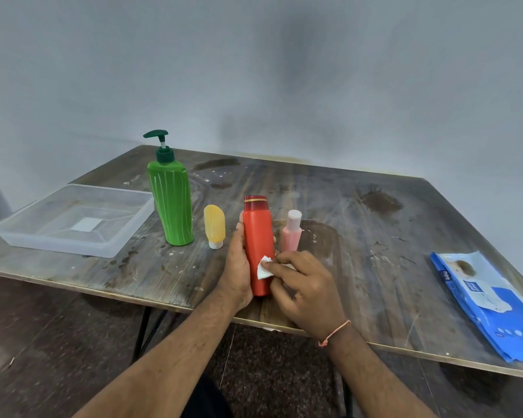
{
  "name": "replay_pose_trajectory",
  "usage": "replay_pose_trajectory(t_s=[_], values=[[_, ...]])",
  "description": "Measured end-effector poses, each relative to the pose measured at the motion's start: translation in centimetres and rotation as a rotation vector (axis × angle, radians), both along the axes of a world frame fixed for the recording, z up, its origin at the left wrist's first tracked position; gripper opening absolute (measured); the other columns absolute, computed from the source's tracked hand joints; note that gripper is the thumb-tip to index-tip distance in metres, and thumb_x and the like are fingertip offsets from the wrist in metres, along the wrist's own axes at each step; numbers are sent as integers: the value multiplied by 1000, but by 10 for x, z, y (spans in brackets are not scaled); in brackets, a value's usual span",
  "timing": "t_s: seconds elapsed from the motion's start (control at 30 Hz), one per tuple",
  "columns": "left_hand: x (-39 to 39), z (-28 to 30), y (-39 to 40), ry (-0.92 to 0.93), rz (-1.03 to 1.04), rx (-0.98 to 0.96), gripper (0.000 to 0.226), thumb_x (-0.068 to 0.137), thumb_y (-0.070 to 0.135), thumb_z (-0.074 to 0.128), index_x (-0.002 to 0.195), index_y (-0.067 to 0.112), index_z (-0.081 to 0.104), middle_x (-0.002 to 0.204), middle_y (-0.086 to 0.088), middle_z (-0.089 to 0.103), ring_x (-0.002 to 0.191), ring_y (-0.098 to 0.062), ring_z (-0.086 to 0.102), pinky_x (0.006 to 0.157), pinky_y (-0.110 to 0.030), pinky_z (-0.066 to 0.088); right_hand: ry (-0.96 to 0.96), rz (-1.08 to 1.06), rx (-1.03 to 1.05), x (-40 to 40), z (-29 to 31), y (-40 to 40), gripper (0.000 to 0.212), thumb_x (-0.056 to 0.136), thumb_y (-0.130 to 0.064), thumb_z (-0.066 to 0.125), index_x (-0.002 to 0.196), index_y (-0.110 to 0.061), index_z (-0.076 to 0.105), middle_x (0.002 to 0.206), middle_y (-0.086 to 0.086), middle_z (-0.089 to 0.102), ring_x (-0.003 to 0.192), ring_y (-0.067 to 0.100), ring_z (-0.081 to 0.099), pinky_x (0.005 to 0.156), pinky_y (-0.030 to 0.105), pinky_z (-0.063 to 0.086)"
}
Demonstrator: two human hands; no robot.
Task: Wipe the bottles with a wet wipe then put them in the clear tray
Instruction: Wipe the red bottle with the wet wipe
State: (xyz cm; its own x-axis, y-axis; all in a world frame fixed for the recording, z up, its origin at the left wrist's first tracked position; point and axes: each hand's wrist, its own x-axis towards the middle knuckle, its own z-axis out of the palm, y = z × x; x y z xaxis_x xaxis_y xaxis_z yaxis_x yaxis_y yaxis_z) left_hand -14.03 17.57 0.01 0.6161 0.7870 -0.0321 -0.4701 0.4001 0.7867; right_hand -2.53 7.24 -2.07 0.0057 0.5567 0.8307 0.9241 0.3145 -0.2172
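My left hand (237, 267) grips a tall red bottle (258, 233) from its left side, holding it upright near the table's front edge. My right hand (302, 285) pinches a small white wet wipe (264, 268) and presses it against the bottle's lower front. Behind stand a green pump bottle (171, 203), a small yellow tube (214, 224) on its white cap, and a small pink bottle (292, 233) with a pale cap. The clear tray (37, 233) lies at the left with no bottle in it.
A blue pack of wet wipes (489, 303) lies flat at the table's right front corner. The worn wooden table (375, 236) stands against a pale wall. Dark floor and black table legs show below the front edge.
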Motion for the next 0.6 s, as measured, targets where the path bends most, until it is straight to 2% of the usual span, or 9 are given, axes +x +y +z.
replay_pose_trajectory(t_s=[0.17,0.23,0.3,0.37,0.4,0.5,0.6], values=[[1,0,3,30,-59,3,62,102,64,45,111,7,70,89,-14,62,74,-22,62,69,-34,59,40,10,10,2,2,-1,31,89,-1,79,117,-14,83,110,-1,74,96,16,68,89,29,56],[0,0,5,14,-54,-7,66,96,62,60,125,3,66,101,-17,65,85,-24,66,76,-38,61,63,10,20,3,1,0,32,90,-1,80,119,-14,82,111,0,74,99,16,69,89,33,57],[0,-1,7,-27,-32,18,67,91,54,73,138,8,58,119,-19,67,100,-31,69,85,-46,63,81,8,41,4,0,1,33,91,-1,79,122,-13,81,111,1,74,102,17,70,89,36,58],[0,-2,7,-75,-8,70,52,94,41,74,137,19,52,130,-22,68,115,-40,67,100,-55,59,96,-2,62,5,0,1,34,94,0,77,125,-12,80,113,2,74,104,20,71,89,39,59],[0,-2,6,-90,2,95,48,96,34,72,136,21,50,132,-24,68,120,-40,67,103,-55,58,105,-9,69,5,0,2,34,95,0,76,126,-12,80,113,2,74,104,21,71,89,39,59],[0,1,1,-56,22,165,49,95,22,73,137,18,48,130,-25,71,114,-34,72,91,-46,63,106,-43,75,7,1,2,35,96,1,73,129,-12,78,112,2,71,100,21,69,87,39,58],[0,5,-5,-10,38,193,45,99,21,71,138,13,50,129,-25,72,112,-35,73,89,-44,63,86,-78,59,6,1,2,37,95,2,71,129,-12,78,112,2,70,100,22,69,87,39,58]])
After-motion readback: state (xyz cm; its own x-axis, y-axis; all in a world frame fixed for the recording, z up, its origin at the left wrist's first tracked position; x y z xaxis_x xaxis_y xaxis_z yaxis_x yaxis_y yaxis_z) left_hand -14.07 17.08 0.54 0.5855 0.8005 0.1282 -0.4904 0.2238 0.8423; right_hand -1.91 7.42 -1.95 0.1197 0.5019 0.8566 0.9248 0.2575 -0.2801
